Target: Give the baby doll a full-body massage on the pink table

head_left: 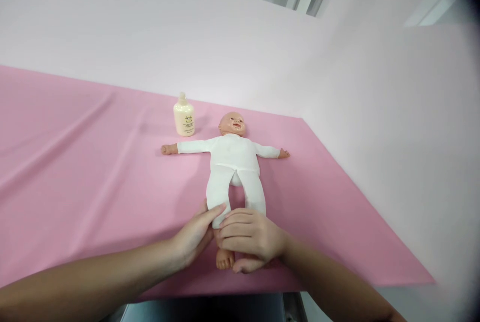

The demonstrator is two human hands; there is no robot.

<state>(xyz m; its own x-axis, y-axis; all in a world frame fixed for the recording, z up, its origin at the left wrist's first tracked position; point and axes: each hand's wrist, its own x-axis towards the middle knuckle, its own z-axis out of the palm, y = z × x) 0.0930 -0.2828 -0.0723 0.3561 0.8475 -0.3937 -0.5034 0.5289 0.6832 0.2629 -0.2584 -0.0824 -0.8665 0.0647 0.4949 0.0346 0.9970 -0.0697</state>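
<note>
A baby doll with a white cloth body lies on its back, arms spread, its head away from me. My left hand is wrapped round the outer side of the doll's leg on the left, thumb on top near the knee. Across the lower legs lies my right hand, its fingers curled over the shin of that same leg. It hides the doll's other lower leg and foot. One bare foot shows below the fingers.
A cream-coloured bottle stands upright left of the doll's head. A pink sheet with several creases covers the table. White walls rise behind it and at the right. The table's front edge is close to me.
</note>
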